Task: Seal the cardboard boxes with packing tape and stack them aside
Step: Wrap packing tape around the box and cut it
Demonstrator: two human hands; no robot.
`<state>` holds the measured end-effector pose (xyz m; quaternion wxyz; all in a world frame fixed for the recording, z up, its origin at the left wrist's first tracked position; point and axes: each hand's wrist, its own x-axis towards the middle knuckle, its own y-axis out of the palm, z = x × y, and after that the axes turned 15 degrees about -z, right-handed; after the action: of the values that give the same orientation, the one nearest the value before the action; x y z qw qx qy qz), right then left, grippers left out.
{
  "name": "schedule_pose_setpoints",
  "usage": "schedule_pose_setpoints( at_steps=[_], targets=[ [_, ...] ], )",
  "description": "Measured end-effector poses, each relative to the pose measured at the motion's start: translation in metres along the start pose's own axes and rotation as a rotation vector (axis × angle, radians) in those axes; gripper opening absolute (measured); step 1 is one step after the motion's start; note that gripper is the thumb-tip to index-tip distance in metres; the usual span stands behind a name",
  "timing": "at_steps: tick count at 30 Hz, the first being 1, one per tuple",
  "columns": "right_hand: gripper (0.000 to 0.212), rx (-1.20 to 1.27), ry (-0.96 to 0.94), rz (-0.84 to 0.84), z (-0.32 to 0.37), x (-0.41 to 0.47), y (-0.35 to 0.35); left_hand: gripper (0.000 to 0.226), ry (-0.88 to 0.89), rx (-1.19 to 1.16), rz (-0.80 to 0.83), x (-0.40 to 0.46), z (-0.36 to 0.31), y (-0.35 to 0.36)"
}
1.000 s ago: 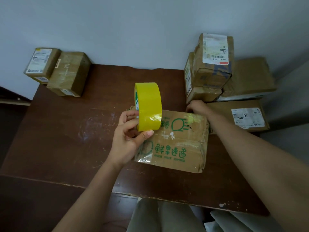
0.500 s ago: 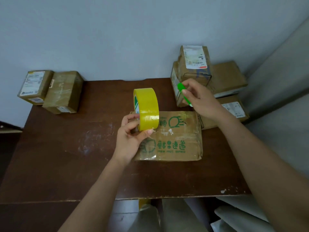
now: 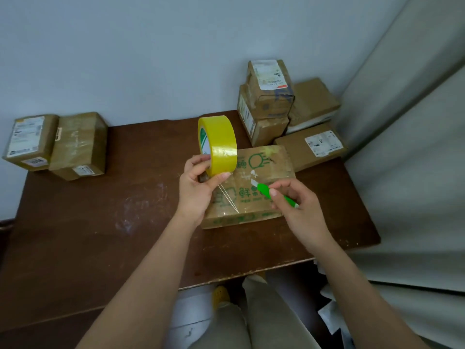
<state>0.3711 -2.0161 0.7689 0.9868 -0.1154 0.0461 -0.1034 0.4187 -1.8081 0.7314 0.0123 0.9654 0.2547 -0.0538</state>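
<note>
Left hand [image 3: 195,191] gripping yellow tape roll [image 3: 218,144], right hand [image 3: 293,202] pinching green cutter [image 3: 273,193], over box [image 3: 261,177] at frame centre on worktop [image 3: 100,222]. Risk: blade nicking fingers or cardboard, taut strip slipping.

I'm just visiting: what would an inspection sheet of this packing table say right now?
Surface: dark brown table, scuffed with pale marks.
Job's things: yellow tape roll held above the green-printed box; a strip runs down to the box; green cutter.
Clutter: two boxes far left; box stack far right.
Grippers: left hand grips the roll; right hand pinches the cutter.
Cables: nothing seen.
Surroundings: pale wall.
</note>
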Motion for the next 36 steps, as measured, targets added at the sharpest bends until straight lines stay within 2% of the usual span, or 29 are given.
schedule_pose_setpoints(
  at_steps=[4, 6, 10, 13, 20, 26, 32, 36],
  targets=[
    [0.026, 0.033, -0.052, 0.031, -0.003, -0.015, 0.007, 0.031, 0.031, -0.010, 0.028, 0.004, -0.002, -0.001],
    [0.026, 0.105, -0.047, -0.006, -0.004, -0.015, 0.014, 0.029, 0.063, -0.002, 0.037, 0.008, -0.001, 0.001],
    [0.017, 0.430, 0.106, -0.165, -0.012, -0.004, 0.032, 0.030, 0.058, 0.013, 0.020, 0.012, 0.001, 0.005],
    [0.015, 0.528, 0.168, -0.228, -0.016, 0.004, 0.040, 0.030, 0.067, 0.025, 0.032, 0.015, 0.002, 0.005],
    [0.024, 0.423, 0.112, -0.172, -0.033, -0.006, 0.047, 0.033, 0.176, 0.004, 0.160, 0.024, 0.001, 0.011],
    [0.004, 0.255, -0.025, -0.132, -0.023, -0.002, 0.056, 0.037, 0.096, -0.076, 0.147, 0.037, 0.011, 0.011],
    [0.003, 0.318, -0.112, -0.392, -0.029, 0.020, 0.071, 0.040, 0.043, -0.148, 0.132, 0.037, 0.016, 0.013],
    [0.008, 0.344, -0.098, -0.388, -0.037, 0.033, 0.059, 0.040, -0.024, -0.236, -0.007, 0.016, 0.022, 0.009]
  ],
)
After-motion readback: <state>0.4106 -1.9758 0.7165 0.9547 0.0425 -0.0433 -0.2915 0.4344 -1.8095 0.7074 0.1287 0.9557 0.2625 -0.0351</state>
